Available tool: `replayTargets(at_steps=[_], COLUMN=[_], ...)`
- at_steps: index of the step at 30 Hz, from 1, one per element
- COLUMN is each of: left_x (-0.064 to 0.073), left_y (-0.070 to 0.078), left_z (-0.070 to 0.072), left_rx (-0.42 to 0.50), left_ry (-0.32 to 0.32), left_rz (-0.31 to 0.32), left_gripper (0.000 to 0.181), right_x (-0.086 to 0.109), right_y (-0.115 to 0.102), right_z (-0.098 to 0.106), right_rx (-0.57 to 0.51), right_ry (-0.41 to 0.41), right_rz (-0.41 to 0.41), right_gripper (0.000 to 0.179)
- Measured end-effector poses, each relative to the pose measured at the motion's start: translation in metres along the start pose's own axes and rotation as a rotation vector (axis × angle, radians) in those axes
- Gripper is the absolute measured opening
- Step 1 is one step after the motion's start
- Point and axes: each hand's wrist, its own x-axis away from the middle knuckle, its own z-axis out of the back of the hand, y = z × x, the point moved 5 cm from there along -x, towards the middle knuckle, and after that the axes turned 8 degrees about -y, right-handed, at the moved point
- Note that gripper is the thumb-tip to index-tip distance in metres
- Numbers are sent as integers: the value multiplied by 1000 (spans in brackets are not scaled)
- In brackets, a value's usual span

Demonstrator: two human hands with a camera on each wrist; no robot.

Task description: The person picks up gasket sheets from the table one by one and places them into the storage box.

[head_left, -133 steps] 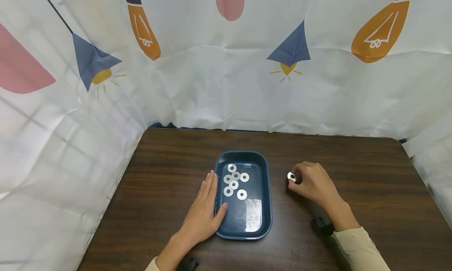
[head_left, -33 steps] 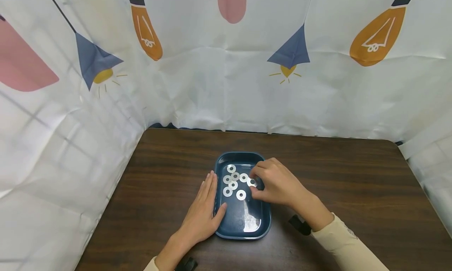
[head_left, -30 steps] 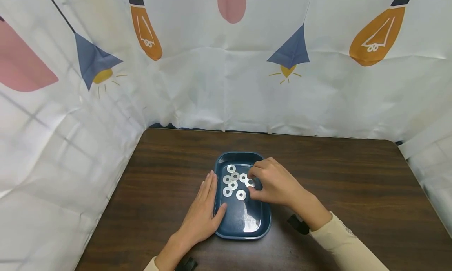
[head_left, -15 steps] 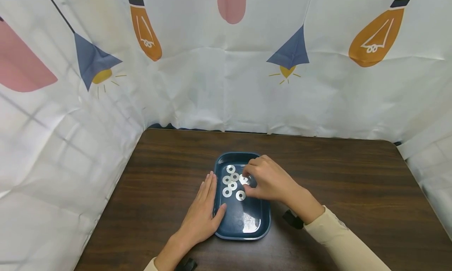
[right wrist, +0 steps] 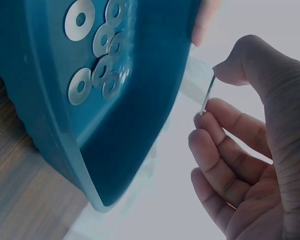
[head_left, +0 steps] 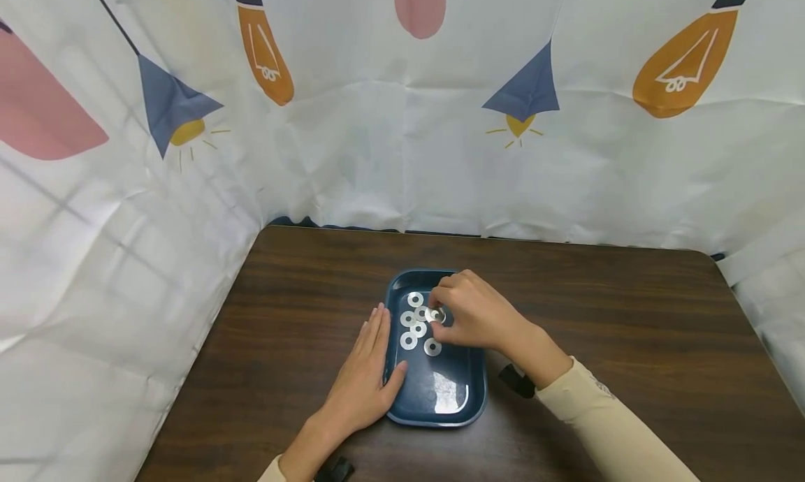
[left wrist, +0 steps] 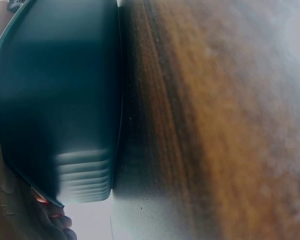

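Observation:
A dark blue rectangular tray (head_left: 411,398) sits on the table. My left hand (head_left: 358,381) lies along its left side, fingers straight, thumb over the rim. My right hand (head_left: 478,313) is above the tray's right half, pinching a flat metal washer between thumb and fingertips. In the right wrist view that washer (right wrist: 208,94) appears edge-on and above the tray. Several more silver washers (right wrist: 72,27) lie flat inside, some overlapping, grouped toward the far left, with one washer (head_left: 427,347) a little nearer and apart. The left wrist view shows the tray's outer wall (left wrist: 65,100).
The table (head_left: 597,314) has a dark wood-grain top. A white curtain (head_left: 352,154) printed with lamps and bulbs hangs behind its far edge and along both sides. Black wrist cameras, one of them the right wrist camera (head_left: 517,382), sit under the forearms.
My right hand has come from the table right of the tray to over the tray, pinching a washer, then drifted slightly left and away from me. My left hand stays at the tray's side.

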Motion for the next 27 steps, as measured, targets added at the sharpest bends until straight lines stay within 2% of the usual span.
replayTargets(at_steps=[7, 21, 27], left_x=[0, -3, -3], left_y=[0, 1, -1], left_z=[0, -2, -2], left_rx=[9, 2, 1], left_ry=[4, 11, 12], left_rz=[7, -4, -7], left_gripper=[93, 93, 93], right_x=[-3, -11, -14], right_y=[-1, 7, 5], right_z=[2, -3, -7], right_rx=[29, 13, 8], right_ry=[-10, -35, -60], right_rz=[-9, -50, -45], right_gripper=[23, 27, 27])
